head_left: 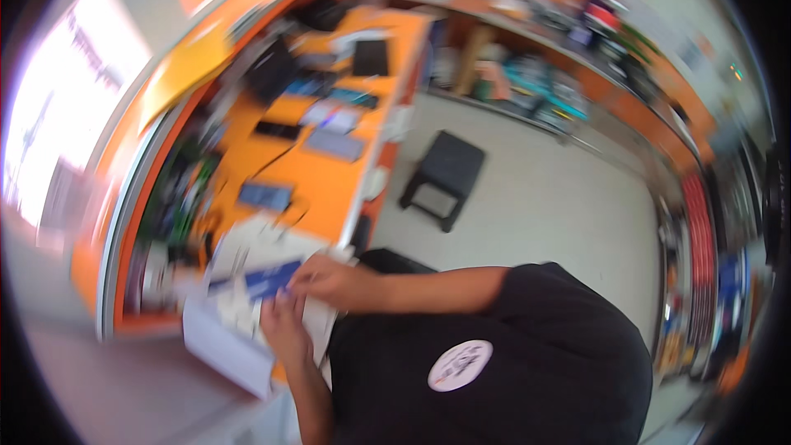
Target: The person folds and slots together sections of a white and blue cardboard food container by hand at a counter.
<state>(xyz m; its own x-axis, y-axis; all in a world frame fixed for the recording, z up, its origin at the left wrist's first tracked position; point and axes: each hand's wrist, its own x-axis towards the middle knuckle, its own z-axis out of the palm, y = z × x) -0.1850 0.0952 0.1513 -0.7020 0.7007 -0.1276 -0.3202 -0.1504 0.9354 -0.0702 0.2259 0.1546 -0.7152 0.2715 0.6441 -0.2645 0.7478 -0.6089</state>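
My left hand (pixel 284 325) and my right hand (pixel 325 282) meet at the near end of the orange counter, with fingertips drawn together. Something small seems to be pinched between them, too blurred to name. Just beyond the fingers lies a flat blue item (pixel 268 280), like a card or small packet. Under it are whitish papers or packaging (pixel 268 241), and a white box-like panel (pixel 224 344) stands at the counter's near edge. Motion blur hides the finer details of both hands.
Phones (pixel 265 196), a dark tablet-like slab (pixel 371 58) and cables are spread along the orange counter (pixel 239 169). A black stool (pixel 445 173) stands on the pale floor to the right. Cluttered shelves (pixel 527 86) line the far wall; stacked goods (pixel 699 255) fill the right side.
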